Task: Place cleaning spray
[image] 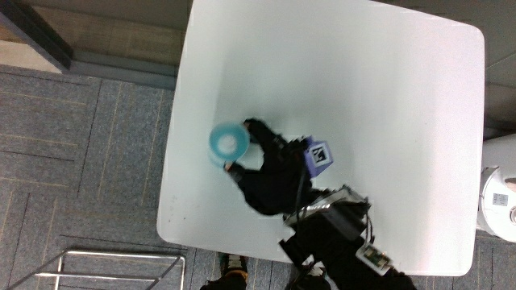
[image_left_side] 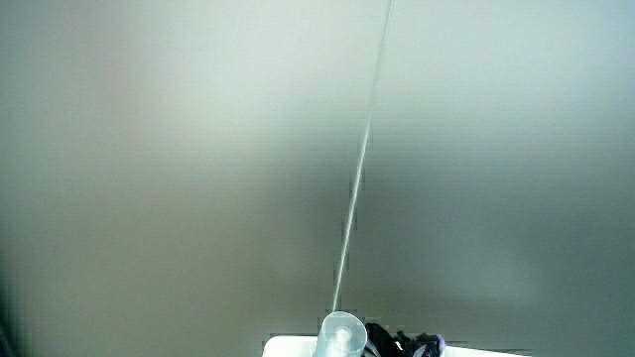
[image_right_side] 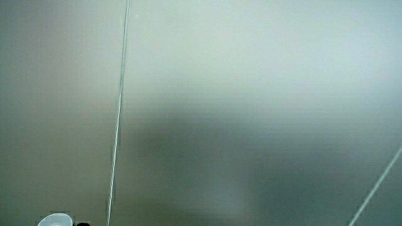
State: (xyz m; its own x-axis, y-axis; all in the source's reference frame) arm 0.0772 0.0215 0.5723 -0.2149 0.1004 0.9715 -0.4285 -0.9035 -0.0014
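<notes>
The hand (image: pixel 274 165) has its fingers (image: pixel 256 129) wrapped around the upright cleaning spray (image: pixel 227 143), near an edge of the white table (image: pixel 363 97); both side views show mostly pale wall.

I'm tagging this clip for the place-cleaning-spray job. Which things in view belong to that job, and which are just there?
Belongs to the job:
- cleaning spray, a blue container standing on the table
- the hand, fingers around the spray
- white table, bearing it

Just there:
- white appliance on the floor beside the table
- metal rack on the carpet
- pale wall filling both side views
</notes>
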